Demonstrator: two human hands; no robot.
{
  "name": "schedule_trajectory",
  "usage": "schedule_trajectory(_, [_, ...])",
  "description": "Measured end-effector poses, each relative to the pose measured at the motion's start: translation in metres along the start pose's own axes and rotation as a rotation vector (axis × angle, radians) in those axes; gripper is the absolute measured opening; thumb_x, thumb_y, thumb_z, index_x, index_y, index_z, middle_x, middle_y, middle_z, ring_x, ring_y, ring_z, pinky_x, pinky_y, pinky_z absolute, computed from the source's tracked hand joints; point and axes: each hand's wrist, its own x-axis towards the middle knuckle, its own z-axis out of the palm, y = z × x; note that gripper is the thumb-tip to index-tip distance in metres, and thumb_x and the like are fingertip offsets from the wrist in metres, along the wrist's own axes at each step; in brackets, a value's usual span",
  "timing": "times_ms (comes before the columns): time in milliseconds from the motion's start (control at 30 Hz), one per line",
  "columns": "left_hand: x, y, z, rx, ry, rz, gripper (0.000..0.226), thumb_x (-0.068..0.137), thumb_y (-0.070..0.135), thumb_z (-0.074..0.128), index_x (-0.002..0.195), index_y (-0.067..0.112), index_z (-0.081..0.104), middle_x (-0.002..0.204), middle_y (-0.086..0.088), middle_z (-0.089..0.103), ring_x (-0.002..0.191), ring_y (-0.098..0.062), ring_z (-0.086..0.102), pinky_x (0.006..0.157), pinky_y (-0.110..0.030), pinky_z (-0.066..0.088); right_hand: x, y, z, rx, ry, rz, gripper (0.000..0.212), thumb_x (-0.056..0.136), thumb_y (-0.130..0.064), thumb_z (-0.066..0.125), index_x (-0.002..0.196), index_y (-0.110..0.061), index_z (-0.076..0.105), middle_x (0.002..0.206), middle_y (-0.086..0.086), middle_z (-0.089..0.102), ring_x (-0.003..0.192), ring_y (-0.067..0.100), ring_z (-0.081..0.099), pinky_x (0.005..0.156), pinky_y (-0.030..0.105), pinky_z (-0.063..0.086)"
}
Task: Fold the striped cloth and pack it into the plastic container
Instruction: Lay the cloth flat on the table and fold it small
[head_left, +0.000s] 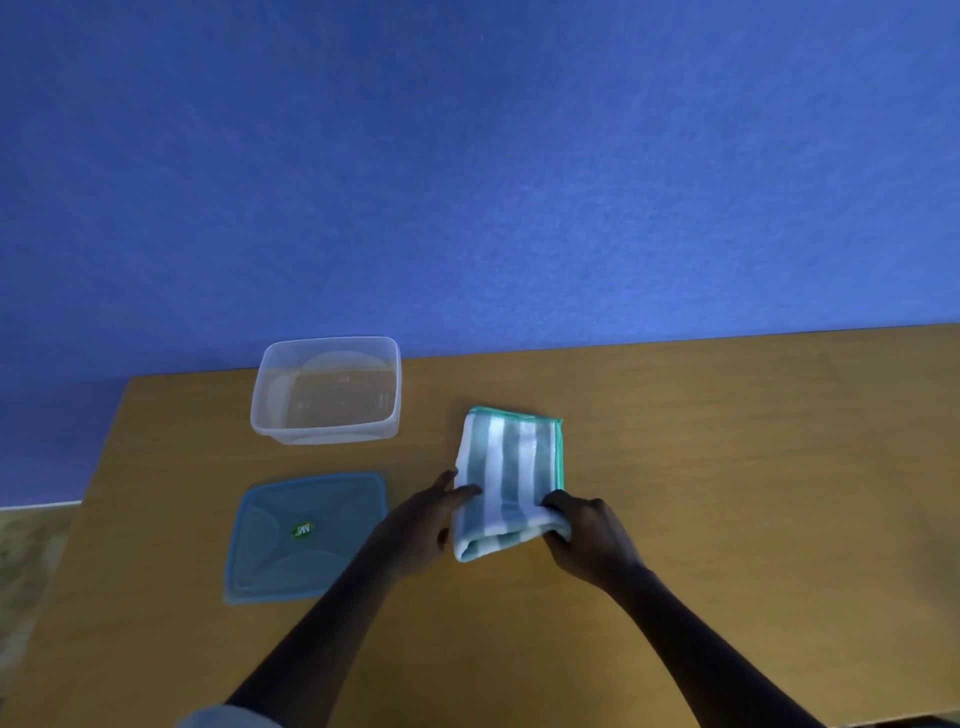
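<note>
1. Two bare hands are seen at the near end of a striped cloth (506, 475), which lies folded into a narrow rectangle on a wooden table (727, 467).
2. The cloth is marked with grey-green and white stripes and edged in green along its far and right sides.
3. The right hand (587, 535) is closed around the near right corner of the cloth, with the fingers curled over the folded layers there.
4. The left hand (421, 525) is laid open, its fingers extended; the fingertips (467, 489) are rested on the left edge of the cloth, and nothing is gripped by it.
5. A clear plastic container (270, 415) is placed open and upright near the far edge of the table, to the left of the cloth and apart from it.
6. A blue lid (275, 551) is laid flat on the table nearer than the container, just left of the left hand.
7. A blue wall (467, 182) is seen behind the table.
</note>
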Motion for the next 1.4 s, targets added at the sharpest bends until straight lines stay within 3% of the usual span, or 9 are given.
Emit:
schedule_trajectory(100, [0.004,-0.002,0.004,-0.148,0.059,0.039,0.057,0.086,0.021,0.066,0.141,0.029,0.052,0.153,-0.002,0.048,0.130,-0.021,0.058,0.101,-0.036,0.050,0.004,-0.002,-0.004,0.109,0.092,0.036,0.013,0.085,-0.026,0.062,0.093,-0.019,0.069,0.073,-0.005,0.072,0.056,0.010,0.067,0.050,0.025,0.052])
schedule_trajectory(200, [0.006,-0.001,0.008,-0.316,0.200,0.059,0.032,0.088,0.026,0.066,0.120,0.028,0.065,0.110,0.013,0.073,0.099,-0.004,0.069,0.081,-0.024,0.051,0.008,-0.001,-0.004,0.208,0.214,0.168,0.021,0.087,-0.037,0.068,0.093,-0.017,0.074,0.074,-0.005,0.075,0.060,0.009,0.070,0.054,0.026,0.053])
schedule_trajectory(367, [0.011,0.005,0.015,-0.409,0.285,-0.142,0.019,0.095,0.039,0.061,0.102,0.023,0.068,0.077,0.007,0.071,0.074,-0.005,0.066,0.071,-0.028,0.050,0.007,0.006,-0.001,0.381,0.189,0.250,0.032,0.085,-0.044,0.072,0.107,-0.020,0.075,0.090,-0.011,0.078,0.080,0.000,0.073,0.065,0.024,0.059])
schedule_trajectory(500, [0.018,0.008,0.020,-0.410,0.317,-0.217,0.023,0.098,0.035,0.058,0.097,0.016,0.070,0.072,0.009,0.066,0.069,0.000,0.063,0.062,-0.010,0.042,0.005,0.012,0.003,0.393,0.099,0.273,0.039,0.084,-0.025,0.076,0.121,-0.014,0.069,0.103,-0.005,0.076,0.090,0.008,0.073,0.075,0.028,0.062])
schedule_trajectory(567, [0.022,0.010,0.022,-0.384,0.332,-0.266,0.030,0.099,0.036,0.055,0.087,0.011,0.065,0.064,0.005,0.059,0.062,-0.004,0.057,0.060,-0.022,0.037,0.007,0.013,0.005,0.369,0.075,0.280,0.036,0.087,-0.021,0.071,0.122,-0.013,0.067,0.103,-0.004,0.075,0.090,0.008,0.073,0.073,0.023,0.062])
schedule_trajectory(700, [0.025,0.013,0.024,-0.423,0.374,-0.338,0.039,0.100,0.039,0.051,0.082,0.006,0.059,0.073,-0.012,0.065,0.072,-0.027,0.062,0.060,-0.031,0.035,0.014,0.012,0.007,0.324,0.076,0.291,0.014,0.096,-0.025,0.063,0.103,-0.013,0.064,0.088,-0.009,0.068,0.075,-0.004,0.068,0.055,0.014,0.054])
schedule_trajectory(867, [0.019,0.014,0.030,-0.501,0.419,-0.328,0.044,0.097,0.053,0.051,0.076,0.015,0.056,0.064,-0.001,0.060,0.064,-0.015,0.059,0.058,-0.031,0.040,0.023,0.010,0.012,0.241,0.142,0.365,0.022,0.097,-0.029,0.060,0.079,-0.023,0.049,0.057,-0.012,0.049,0.045,0.002,0.047,0.041,0.017,0.036])
schedule_trajectory(1133, [0.031,0.013,0.029,-0.350,0.437,-0.290,0.030,0.100,0.041,0.048,0.080,0.020,0.044,0.061,0.000,0.051,0.068,-0.031,0.059,0.065,-0.040,0.047,0.031,0.006,0.026,0.349,0.228,0.571,0.028,0.099,-0.035,0.055,0.083,-0.012,0.055,0.065,-0.001,0.055,0.056,0.010,0.051,0.043,0.020,0.033])
schedule_trajectory(1400, [0.047,0.017,0.027,-0.311,0.393,-0.413,0.032,0.101,0.044,0.044,0.084,0.017,0.049,0.085,-0.015,0.069,0.087,-0.038,0.065,0.070,-0.042,0.050,0.032,0.001,0.031,0.365,0.324,0.634,0.032,0.097,-0.036,0.059,0.074,-0.014,0.056,0.060,-0.003,0.054,0.052,0.008,0.048,0.041,0.017,0.034])
